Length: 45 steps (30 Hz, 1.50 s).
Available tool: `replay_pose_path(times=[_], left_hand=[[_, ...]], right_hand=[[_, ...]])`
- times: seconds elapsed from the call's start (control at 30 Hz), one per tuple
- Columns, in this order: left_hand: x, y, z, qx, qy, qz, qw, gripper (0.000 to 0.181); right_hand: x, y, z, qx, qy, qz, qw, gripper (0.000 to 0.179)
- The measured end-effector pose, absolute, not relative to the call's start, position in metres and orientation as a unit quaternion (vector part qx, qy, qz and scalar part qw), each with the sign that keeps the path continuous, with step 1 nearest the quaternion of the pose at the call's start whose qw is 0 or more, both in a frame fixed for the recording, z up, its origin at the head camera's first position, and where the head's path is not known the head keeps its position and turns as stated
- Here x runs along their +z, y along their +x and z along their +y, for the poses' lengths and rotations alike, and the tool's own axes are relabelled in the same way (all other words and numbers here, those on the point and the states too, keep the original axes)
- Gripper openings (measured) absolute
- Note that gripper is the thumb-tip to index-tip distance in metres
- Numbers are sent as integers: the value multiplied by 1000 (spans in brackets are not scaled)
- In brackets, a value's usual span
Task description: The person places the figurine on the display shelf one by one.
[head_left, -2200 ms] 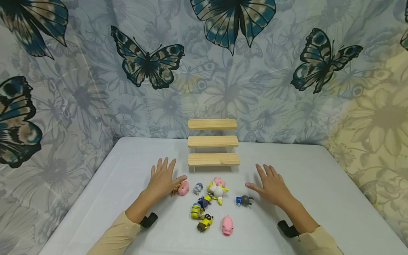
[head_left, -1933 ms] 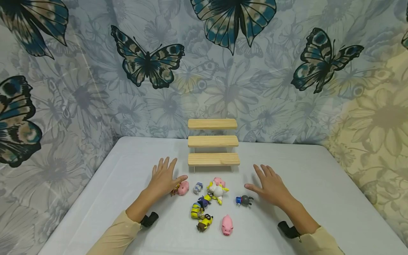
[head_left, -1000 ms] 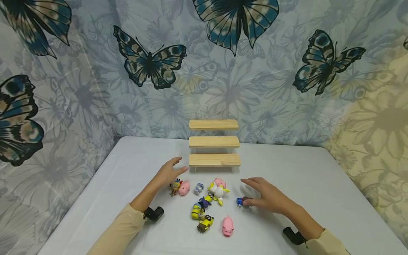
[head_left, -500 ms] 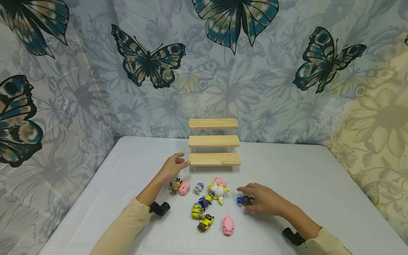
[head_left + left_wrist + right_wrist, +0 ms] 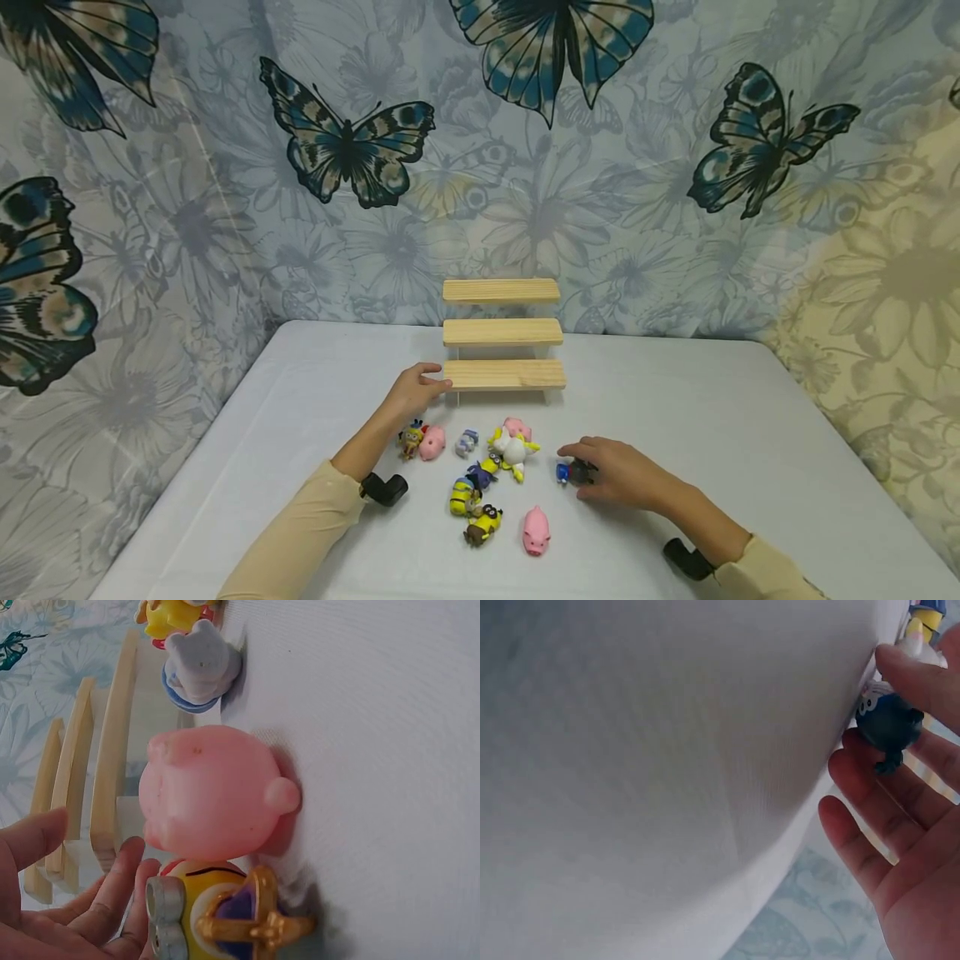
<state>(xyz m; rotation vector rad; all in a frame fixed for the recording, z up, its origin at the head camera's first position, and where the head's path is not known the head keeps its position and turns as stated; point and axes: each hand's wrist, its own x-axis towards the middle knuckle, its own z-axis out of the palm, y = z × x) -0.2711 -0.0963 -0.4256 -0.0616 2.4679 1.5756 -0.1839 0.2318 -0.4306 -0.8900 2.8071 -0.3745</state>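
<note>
My left hand (image 5: 412,392) is at the left end of the lowest step of a wooden three-step shelf (image 5: 506,375), fingertips right at its edge and nothing gripped. In the left wrist view, a pink pig toy (image 5: 214,791) and a yellow goggled figure (image 5: 202,900) lie just below the fingers. My right hand (image 5: 626,475) curves thumb and fingers round a small dark toy figurine with a blue part (image 5: 563,473). The right wrist view shows the big-eyed figurine (image 5: 889,724) between thumb and fingers, low by the white cloth.
Between the hands lie several toys: a grey-blue figure (image 5: 467,442), a white and yellow one (image 5: 513,451), yellow minion figures (image 5: 462,497) and a pink pig (image 5: 536,531) at the front. A butterfly-print curtain (image 5: 345,250) hangs behind the table (image 5: 660,392).
My left hand has moved forward and right, from beside the toys to the shelf's lowest step. My right hand has come down, its thumb and fingers drawing in round the dark figurine.
</note>
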Motion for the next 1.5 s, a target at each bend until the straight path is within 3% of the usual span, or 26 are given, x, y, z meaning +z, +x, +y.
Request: replay_pose_path(times=[0.4, 1.07, 1.5], left_hand=[[-432, -276, -94, 559, -46, 823, 95, 46], [-433, -281, -93, 581, -63, 807, 91, 45], [-434, -283, -96, 595, -75, 793, 109, 42]], right_hand=[[-436, -187, 230, -139, -301, 942, 58, 29], [-404, -207, 228, -233, -298, 925, 38, 25], [-379, -232, 211, -263, -307, 914, -26, 22]])
